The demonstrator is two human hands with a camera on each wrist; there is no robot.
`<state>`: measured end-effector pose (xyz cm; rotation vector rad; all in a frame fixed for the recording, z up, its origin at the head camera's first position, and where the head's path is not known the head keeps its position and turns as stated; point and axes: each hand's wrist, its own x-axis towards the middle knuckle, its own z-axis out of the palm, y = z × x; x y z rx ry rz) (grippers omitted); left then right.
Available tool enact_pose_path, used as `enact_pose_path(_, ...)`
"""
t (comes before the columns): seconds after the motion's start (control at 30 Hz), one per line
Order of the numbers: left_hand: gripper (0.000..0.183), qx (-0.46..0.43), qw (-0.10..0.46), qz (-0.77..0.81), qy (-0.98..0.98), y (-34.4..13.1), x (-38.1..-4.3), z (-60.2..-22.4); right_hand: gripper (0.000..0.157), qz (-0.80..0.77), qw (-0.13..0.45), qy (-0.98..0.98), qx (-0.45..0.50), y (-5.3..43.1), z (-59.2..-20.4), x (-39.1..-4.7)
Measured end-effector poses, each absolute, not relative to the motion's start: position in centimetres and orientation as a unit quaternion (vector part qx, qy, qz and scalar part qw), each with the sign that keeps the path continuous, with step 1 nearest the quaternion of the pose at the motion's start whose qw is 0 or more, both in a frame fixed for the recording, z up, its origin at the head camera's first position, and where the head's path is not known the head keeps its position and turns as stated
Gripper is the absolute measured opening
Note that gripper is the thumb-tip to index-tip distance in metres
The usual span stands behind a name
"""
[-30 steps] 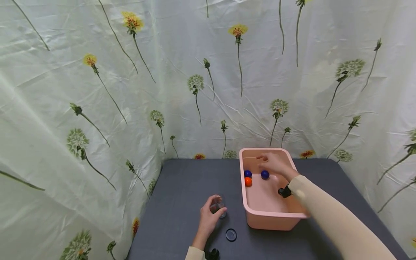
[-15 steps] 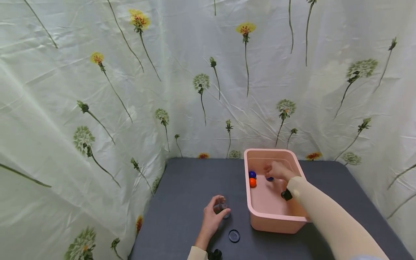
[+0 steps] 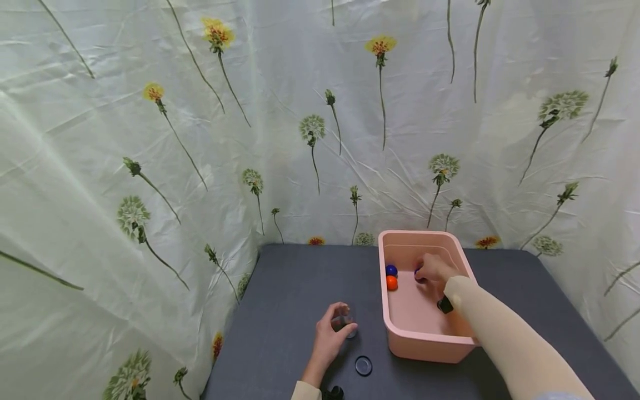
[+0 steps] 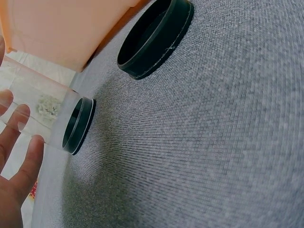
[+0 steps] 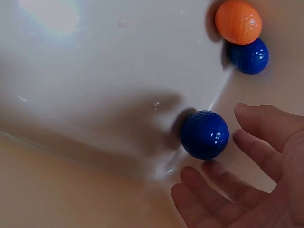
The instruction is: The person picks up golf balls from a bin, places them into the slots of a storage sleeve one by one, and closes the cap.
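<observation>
My left hand (image 3: 329,339) holds a clear cylindrical container (image 4: 45,109) with a dark base, standing upright on the table. Beside it lies a round black lid (image 3: 363,365), shown larger in the left wrist view. Inside a pink plastic bin (image 3: 430,349), my right hand (image 3: 436,268) reaches down to a blue golf ball (image 5: 204,135). In the right wrist view its fingers spread around that ball, and the thumb is apart from it. A second blue golf ball (image 5: 250,56) and an orange golf ball (image 5: 238,22) touch each other along the bin's left wall.
The dark grey table (image 3: 300,278) extends to both sides of the bin. Behind it and on the left hangs a pale curtain (image 3: 280,111) with a dandelion print. My right forearm (image 3: 500,328) passes over the bin's right rim.
My right hand has lowered from above the bin's far end to the single blue golf ball. My left hand stays around the container. The head view has shifted slightly left.
</observation>
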<state>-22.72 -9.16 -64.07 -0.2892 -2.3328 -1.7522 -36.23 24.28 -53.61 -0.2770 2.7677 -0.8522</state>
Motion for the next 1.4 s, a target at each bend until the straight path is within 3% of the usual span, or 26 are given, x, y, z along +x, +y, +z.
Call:
enact_pose_path(0.37,0.05,-0.1,0.093,-0.607,-0.783,-9.2,-22.0,-64.3,0.021,-0.293,0.148,0.943,-0.056,24.6,-55.4,-35.6)
enact_pose_path(0.6,0.05,-0.082,0.082,-0.609,-0.784,-9.1,-21.7,-64.4,0.017,-0.239,0.173,0.951,-0.095,24.6,-55.3,-34.9)
enact_pose_path(1.07,0.051,-0.078,0.09,-0.606,-0.786,-8.7,-21.9,-64.0,0.018,-0.251,0.21,0.941,-0.085,24.8,-53.6,-35.9)
enact_pose_path(1.4,0.047,-0.099,0.1,-0.597,-0.79,-9.0,-22.2,-63.6,0.017,-0.223,0.192,0.941,-0.167,23.9,-50.6,-34.8)
